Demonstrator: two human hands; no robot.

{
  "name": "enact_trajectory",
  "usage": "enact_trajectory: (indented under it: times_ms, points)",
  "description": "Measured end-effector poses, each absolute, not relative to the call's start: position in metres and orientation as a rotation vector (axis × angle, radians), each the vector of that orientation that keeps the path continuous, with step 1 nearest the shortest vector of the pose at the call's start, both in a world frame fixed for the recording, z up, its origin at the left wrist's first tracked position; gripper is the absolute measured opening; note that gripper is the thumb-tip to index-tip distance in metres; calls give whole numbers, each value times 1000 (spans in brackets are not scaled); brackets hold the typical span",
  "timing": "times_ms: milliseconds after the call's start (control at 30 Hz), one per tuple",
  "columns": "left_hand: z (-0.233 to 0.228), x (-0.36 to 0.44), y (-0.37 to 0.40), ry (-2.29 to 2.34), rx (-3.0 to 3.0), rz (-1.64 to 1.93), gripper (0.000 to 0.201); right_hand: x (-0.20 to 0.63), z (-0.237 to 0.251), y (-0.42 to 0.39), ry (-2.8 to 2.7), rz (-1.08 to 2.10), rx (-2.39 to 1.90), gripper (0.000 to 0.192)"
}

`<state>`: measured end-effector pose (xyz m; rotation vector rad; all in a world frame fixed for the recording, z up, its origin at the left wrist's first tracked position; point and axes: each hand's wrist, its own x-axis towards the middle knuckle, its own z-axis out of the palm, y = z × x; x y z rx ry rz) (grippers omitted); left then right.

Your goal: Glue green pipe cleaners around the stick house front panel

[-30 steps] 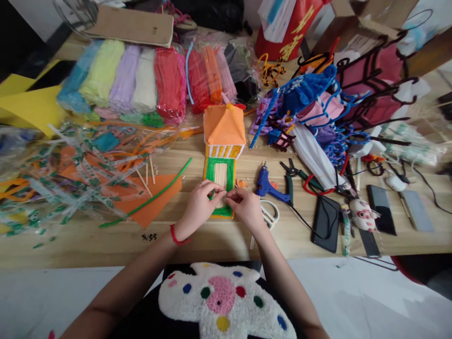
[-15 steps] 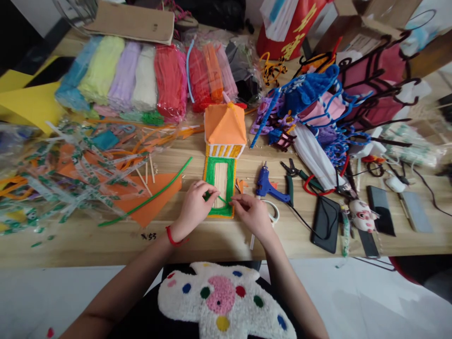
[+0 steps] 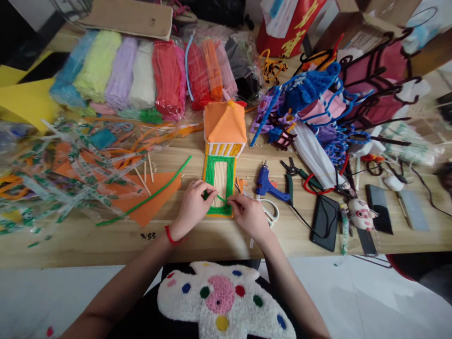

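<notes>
Between my two hands runs a short green pipe cleaner [image 3: 221,198], its ends pinched in the fingertips. My left hand [image 3: 197,200] is closed on one end, over the left side of a small base [image 3: 230,176] with a green border, orange edging and a pale slatted middle strip. The other end sits in my closed right hand [image 3: 249,212], at the base's right edge. Behind the base stands a little house [image 3: 225,125] with an orange roof and white-and-yellow striped walls. A longer green pipe cleaner [image 3: 148,197] lies left of my left hand, across an orange sheet [image 3: 155,186].
A blue glue gun [image 3: 268,183], white-handled scissors [image 3: 271,212], pliers [image 3: 290,176] and a black phone [image 3: 324,221] lie to the right. Bagged pipe cleaner bundles [image 3: 136,70] line the back. Plastic wrappers [image 3: 81,165] cover the left. Blue and maroon crafts crowd the back right.
My right hand has shifted slightly left, towards the left hand, and the green pipe cleaner between them now bows more. The camera view has moved slightly.
</notes>
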<state>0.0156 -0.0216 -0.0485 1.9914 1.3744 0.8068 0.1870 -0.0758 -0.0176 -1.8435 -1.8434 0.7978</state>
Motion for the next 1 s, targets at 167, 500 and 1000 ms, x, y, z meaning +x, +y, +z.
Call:
enact_trajectory:
  times_ms: [167, 500, 1000]
  points:
    - [-52, 16, -22, 1389, 2013, 817, 11, 191, -18, -72, -2031, 755, -1780, 19]
    - [-57, 19, -21, 1415, 2053, 823, 12, 186, -17, -74, -2268, 708, -1615, 20]
    - [-56, 17, -19, 1392, 2021, 813, 13, 192, -25, -77, -1882, 850, -1776, 17]
